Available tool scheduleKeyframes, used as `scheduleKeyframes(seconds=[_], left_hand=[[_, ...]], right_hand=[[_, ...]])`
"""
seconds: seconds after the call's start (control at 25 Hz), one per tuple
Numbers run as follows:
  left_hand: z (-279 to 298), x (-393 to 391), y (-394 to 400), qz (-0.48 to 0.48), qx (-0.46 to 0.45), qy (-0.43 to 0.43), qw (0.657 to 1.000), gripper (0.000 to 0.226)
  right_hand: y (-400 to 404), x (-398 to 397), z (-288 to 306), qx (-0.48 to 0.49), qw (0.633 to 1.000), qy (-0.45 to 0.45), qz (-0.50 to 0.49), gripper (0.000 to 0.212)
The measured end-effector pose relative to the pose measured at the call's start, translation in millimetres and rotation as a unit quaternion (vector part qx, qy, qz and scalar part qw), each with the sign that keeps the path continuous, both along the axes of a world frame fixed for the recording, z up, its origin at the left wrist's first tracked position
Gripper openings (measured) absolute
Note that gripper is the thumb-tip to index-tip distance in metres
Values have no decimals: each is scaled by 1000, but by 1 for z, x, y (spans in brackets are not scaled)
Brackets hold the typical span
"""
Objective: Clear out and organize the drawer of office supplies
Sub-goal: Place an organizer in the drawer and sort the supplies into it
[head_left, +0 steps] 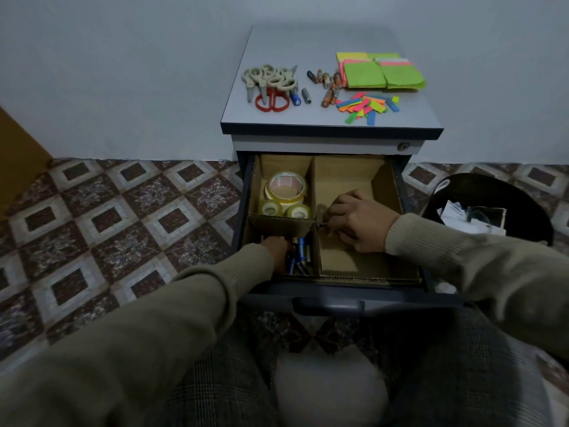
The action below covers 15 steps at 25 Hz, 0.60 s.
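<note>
The open drawer sits at 6 o'clock below the cabinet top, its cardboard dividers holding 3 tape rolls at 11 o'clock and batteries at 7 o'clock. The left hand reaches into the battery compartment, its fingers hidden, so their grip cannot be told. The right hand has curled fingers pinching a small dark object at the central divider; scissors, loose batteries and sticky notes lie on the top at 12 o'clock.

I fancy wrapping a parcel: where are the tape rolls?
The tape rolls sit in the open drawer's rear-left cardboard compartment, behind the batteries.
</note>
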<state>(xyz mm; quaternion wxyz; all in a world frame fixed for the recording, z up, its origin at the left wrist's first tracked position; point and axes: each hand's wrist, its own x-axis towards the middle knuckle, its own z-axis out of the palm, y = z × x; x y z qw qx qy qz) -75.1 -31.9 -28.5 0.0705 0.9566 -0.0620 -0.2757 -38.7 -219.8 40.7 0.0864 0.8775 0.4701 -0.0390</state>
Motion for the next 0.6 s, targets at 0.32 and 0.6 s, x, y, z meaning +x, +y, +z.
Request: scheduleKeyframes(seconds=[0.32,0.6], left_hand=[[-17,17,8,15,40,114,993,65],[-36,34,6,15,73,131,989,86]], right_hand=[[1,1,0,-25,999,21,-23,30],[-1,1,2,-43,997,42,-39,29]])
